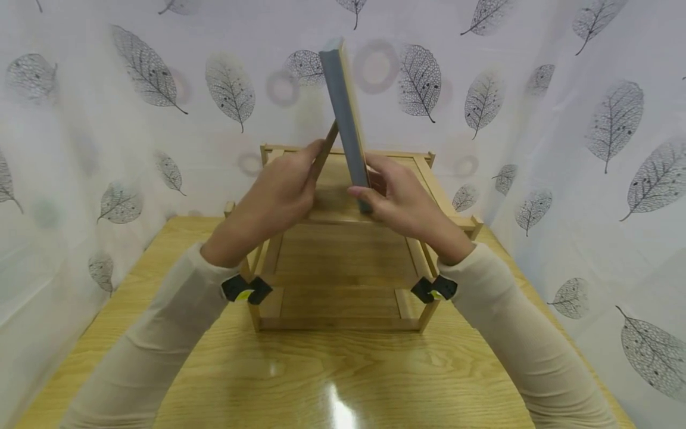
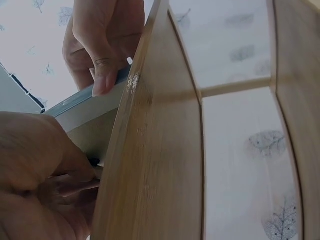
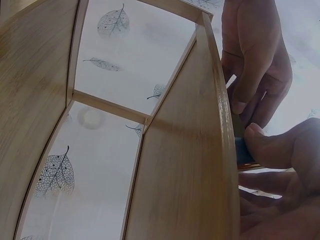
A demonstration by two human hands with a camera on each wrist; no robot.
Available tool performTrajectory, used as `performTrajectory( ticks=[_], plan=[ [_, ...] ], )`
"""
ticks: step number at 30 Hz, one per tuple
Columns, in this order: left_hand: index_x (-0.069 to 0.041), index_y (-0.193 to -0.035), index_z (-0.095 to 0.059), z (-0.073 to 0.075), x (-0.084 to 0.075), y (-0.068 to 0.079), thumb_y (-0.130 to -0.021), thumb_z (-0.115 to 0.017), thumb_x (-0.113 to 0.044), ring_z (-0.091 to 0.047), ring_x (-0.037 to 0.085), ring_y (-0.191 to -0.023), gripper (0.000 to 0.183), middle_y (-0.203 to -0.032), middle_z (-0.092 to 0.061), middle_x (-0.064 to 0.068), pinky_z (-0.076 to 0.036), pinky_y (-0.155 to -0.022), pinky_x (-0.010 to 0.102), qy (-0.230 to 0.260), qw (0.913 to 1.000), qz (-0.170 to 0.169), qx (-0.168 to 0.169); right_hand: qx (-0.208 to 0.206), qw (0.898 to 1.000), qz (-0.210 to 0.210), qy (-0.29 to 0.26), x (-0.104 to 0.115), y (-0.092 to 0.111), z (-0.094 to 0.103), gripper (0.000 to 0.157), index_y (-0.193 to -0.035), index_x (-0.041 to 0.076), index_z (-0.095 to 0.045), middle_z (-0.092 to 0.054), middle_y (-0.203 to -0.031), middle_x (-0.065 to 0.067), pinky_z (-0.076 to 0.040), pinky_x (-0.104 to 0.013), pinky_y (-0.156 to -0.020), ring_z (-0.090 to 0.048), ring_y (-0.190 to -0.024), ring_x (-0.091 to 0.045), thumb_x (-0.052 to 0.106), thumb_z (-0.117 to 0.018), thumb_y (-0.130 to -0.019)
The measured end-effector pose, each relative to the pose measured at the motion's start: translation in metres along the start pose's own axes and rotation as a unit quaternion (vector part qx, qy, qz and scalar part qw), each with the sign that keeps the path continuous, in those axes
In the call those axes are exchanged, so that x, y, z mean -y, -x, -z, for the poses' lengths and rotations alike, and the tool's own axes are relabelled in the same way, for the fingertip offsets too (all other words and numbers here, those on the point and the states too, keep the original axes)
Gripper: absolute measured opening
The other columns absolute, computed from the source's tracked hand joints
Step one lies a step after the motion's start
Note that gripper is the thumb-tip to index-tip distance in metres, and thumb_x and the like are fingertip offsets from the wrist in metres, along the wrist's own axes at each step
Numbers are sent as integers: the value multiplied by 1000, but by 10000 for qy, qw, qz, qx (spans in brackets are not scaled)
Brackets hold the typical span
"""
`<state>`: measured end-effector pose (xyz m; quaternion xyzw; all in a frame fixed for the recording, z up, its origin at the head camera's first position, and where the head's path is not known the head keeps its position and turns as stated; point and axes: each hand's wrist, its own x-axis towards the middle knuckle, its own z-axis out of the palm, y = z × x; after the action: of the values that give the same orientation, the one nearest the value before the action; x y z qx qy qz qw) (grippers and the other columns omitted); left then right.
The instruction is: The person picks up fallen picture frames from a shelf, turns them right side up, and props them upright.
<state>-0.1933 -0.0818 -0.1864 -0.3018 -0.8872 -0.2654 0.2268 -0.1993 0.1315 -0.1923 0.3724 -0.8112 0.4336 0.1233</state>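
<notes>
A thick blue-grey book (image 1: 343, 113) stands upright over the top board of a wooden shelf rack (image 1: 364, 250), tilted with its upper end to the left. My right hand (image 1: 404, 193) grips it near its lower end, thumb on the near side; the right wrist view shows that thumb on the blue book (image 3: 244, 151). With my left hand (image 1: 278, 187) I hold a thin brown board-like piece (image 1: 327, 154), slanted so its top meets the book's left side. Its exact kind cannot be made out. Both hands (image 2: 30, 175) are close together above the rack's top board (image 2: 150, 150).
The rack has lower boards (image 1: 343, 302) and raised corner posts (image 1: 474, 223). It stands on a light wood-grain table (image 1: 300, 375). A pale curtain (image 1: 536, 137) with leaf prints surrounds the table at the back and sides.
</notes>
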Motion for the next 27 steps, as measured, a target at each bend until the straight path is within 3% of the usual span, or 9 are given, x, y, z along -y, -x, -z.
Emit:
performTrajectory(
  ticks=[4, 12, 18, 24, 27],
  plan=[
    [4, -128, -52, 1, 0, 2, -94, -45, 11, -54, 30, -75, 35, -82, -56, 16, -50, -67, 43, -28, 10000, 36, 52, 58, 10000, -39, 22, 1, 0, 0, 32, -124, -8, -58, -63, -105, -19, -54, -25, -65, -71, -99, -27, -6, -67, -93],
    [3, -124, -53, 2, 1, 4, -94, -44, 10, -52, 29, -72, 32, -78, -51, 13, -48, -62, 41, -47, 10000, -15, 11, 145, 9999, -55, 50, 1, 0, 0, 37, -131, -6, -57, -63, -112, -22, -54, -26, -66, -70, -105, -28, -5, -66, -95],
    [3, -133, -51, 3, 2, 4, -95, -46, 8, -54, 30, -74, 38, -82, -56, 16, -49, -62, 42, -1, 9999, 95, 37, 129, 9996, 23, 232, 2, 0, 1, 35, -128, -5, -59, -65, -107, -19, -54, -26, -65, -71, -96, -24, -2, -68, -94],
    [3, -136, -53, 0, 5, 4, -100, -50, 2, -52, 28, -69, 36, -79, -56, 14, -46, -59, 40, -53, 9996, -136, -238, 90, 9994, 46, 318, 2, -1, 1, 33, -126, -6, -59, -65, -108, -20, -53, -26, -68, -71, -97, -23, -2, -68, -94],
    [3, -139, -52, -1, 4, 3, -100, -53, 0, -63, 29, -75, 39, -94, -67, 18, -53, -65, 39, -88, 9986, -261, -452, 100, 9998, -26, 194, 2, -1, 0, 33, -126, -7, -58, -64, -110, -22, -54, -27, -69, -71, -100, -26, -3, -67, -94]
  ],
)
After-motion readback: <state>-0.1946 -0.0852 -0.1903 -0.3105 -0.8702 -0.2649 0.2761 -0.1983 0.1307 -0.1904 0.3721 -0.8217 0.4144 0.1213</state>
